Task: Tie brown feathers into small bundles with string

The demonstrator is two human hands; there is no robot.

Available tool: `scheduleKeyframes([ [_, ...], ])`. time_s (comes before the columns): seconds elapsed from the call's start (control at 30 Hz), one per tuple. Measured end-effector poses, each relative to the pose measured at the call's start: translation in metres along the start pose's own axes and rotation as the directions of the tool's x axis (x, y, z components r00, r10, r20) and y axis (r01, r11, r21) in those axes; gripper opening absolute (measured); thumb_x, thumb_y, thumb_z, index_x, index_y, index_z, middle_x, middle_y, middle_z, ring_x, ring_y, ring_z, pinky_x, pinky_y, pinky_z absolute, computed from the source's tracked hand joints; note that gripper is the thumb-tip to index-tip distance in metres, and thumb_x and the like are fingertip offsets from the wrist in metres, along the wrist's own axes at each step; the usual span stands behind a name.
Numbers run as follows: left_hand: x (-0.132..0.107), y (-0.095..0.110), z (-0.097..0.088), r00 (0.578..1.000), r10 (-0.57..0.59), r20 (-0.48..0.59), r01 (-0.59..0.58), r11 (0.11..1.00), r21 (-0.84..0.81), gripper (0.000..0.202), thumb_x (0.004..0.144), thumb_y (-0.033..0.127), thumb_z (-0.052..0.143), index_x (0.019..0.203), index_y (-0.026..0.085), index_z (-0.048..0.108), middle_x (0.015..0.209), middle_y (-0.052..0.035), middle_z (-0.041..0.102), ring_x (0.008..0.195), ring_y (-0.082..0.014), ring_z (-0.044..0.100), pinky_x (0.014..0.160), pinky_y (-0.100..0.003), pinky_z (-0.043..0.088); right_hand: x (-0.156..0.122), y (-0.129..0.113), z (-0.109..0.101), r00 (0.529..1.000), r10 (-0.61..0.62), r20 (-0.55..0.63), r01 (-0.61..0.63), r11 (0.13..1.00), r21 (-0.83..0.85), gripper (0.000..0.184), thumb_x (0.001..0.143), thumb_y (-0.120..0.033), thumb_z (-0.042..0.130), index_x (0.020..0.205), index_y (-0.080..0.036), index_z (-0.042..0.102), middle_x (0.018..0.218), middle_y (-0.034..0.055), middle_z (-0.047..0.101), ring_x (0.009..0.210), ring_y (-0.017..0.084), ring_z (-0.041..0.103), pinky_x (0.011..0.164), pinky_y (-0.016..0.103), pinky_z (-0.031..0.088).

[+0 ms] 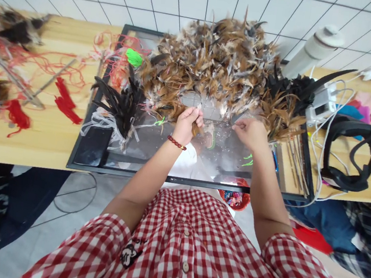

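My left hand [190, 122], with a red bead bracelet at the wrist, is closed in a pinch over the glass-topped tray. A small brown feather [195, 131] shows just under its fingers and appears to be held there. To the right, my right hand [251, 131] has thumb and fingertips pressed together; whatever they grip, if anything, is too small to make out. Behind both hands rises a big heap of brown feathers [217, 65]. Black feathers [119, 103] with pale ribbons lie left of my left hand. Bright green strands [248, 159] lie near my right wrist.
The black-framed tray [152, 176] spans the wooden table. A phone [91, 144] lies at its left, thin sticks [295, 162] at its right. Farther right are a black headset frame [350, 154], cables, a white charger [321, 106] and a bottle [312, 51]. Red yarn [65, 100] lies left.
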State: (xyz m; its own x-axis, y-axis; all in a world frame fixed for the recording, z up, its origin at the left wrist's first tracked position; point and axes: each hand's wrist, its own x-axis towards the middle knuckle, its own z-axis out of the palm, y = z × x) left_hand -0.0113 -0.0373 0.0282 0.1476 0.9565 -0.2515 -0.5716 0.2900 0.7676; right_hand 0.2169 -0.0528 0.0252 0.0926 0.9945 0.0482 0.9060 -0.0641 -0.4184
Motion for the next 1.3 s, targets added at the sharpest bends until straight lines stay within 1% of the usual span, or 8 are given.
scheduleKeyframes([
  [0.1,0.001,0.001,-0.001,0.999,-0.008,-0.032,0.008,1.000,-0.002,0.032,0.092,0.033,0.069,0.070,0.018,0.052,0.054,0.0078,0.040,0.049,-0.0045,0.043,0.058,-0.019,0.045,0.011,-0.008,0.007,0.998,0.041,0.049,-0.035,0.991,-0.129,0.013,0.081,-0.023,0.065,0.085,-0.018,0.076,0.087,0.0129,0.075,0.086,0.028,0.069,0.079,0.037,0.051],
  [0.23,0.000,0.001,0.000,0.999,-0.047,-0.015,0.047,0.998,-0.038,0.031,0.092,0.034,0.069,0.071,0.018,0.052,0.054,0.0078,0.043,0.048,-0.0050,0.045,0.058,-0.020,0.046,0.020,-0.018,0.001,0.990,-0.133,-0.055,0.137,0.986,0.092,0.015,0.084,-0.021,0.057,0.081,-0.020,0.071,0.079,0.0071,0.071,0.077,0.021,0.063,0.076,0.033,0.049],
  [0.37,-0.004,-0.003,0.002,0.972,-0.222,0.079,0.227,0.972,-0.060,0.027,0.094,0.028,0.064,0.072,0.016,0.054,0.064,0.0015,0.059,0.056,-0.0093,0.058,0.064,-0.025,0.051,0.010,-0.044,-0.003,0.865,-0.372,-0.337,0.456,0.864,0.215,0.022,0.096,-0.030,0.048,0.092,-0.021,0.068,0.093,0.0086,0.069,0.089,0.022,0.061,0.082,0.037,0.048],
  [0.53,-0.003,-0.006,0.001,0.951,-0.297,0.089,0.309,0.933,-0.185,0.017,0.089,0.017,0.065,0.073,0.015,0.059,0.067,0.0010,0.062,0.060,-0.0100,0.062,0.067,-0.025,0.051,-0.009,-0.059,0.021,0.743,-0.631,-0.224,0.657,0.751,0.064,0.023,0.100,-0.027,0.047,0.096,-0.026,0.070,0.101,0.0082,0.069,0.097,0.024,0.059,0.086,0.041,0.044],
  [0.93,-0.002,-0.006,0.002,0.970,-0.238,0.041,0.242,0.954,-0.177,0.021,0.092,0.022,0.062,0.072,0.016,0.057,0.079,-0.0031,0.070,0.078,-0.0143,0.070,0.078,-0.029,0.056,-0.012,-0.050,0.029,0.863,-0.393,-0.318,0.502,0.734,0.458,0.025,0.087,-0.046,0.072,0.102,-0.025,0.071,0.099,0.0066,0.076,0.093,0.023,0.070,0.090,0.041,0.054],
  [1.03,-0.003,-0.010,0.003,0.971,-0.229,0.062,0.237,0.954,-0.184,0.024,0.093,0.021,0.062,0.071,0.015,0.058,0.073,-0.0016,0.066,0.073,-0.0124,0.068,0.078,-0.027,0.055,-0.013,-0.049,0.034,0.878,-0.366,-0.308,0.471,0.772,0.425,0.023,0.094,-0.042,0.063,0.105,-0.027,0.074,0.097,0.0072,0.077,0.090,0.023,0.070,0.087,0.041,0.054],
  [1.13,-0.005,-0.009,0.004,0.967,-0.244,0.079,0.255,0.943,-0.212,0.025,0.093,0.021,0.063,0.070,0.015,0.058,0.071,-0.0003,0.064,0.068,-0.0113,0.066,0.078,-0.028,0.056,-0.013,-0.046,0.037,0.816,-0.427,-0.390,0.553,0.772,0.313,0.023,0.097,-0.032,0.054,0.099,-0.027,0.076,0.096,0.0078,0.078,0.091,0.023,0.071,0.086,0.042,0.051],
  [1.3,-0.005,-0.004,0.002,0.954,-0.292,0.065,0.299,0.931,-0.208,0.024,0.093,0.020,0.063,0.070,0.015,0.058,0.077,-0.0029,0.070,0.074,-0.0122,0.067,0.078,-0.027,0.055,-0.013,-0.044,0.042,0.582,-0.672,-0.458,0.779,0.623,0.075,0.025,0.094,-0.015,0.055,0.102,-0.028,0.074,0.099,0.0061,0.079,0.094,0.021,0.071,0.084,0.040,0.049],
])
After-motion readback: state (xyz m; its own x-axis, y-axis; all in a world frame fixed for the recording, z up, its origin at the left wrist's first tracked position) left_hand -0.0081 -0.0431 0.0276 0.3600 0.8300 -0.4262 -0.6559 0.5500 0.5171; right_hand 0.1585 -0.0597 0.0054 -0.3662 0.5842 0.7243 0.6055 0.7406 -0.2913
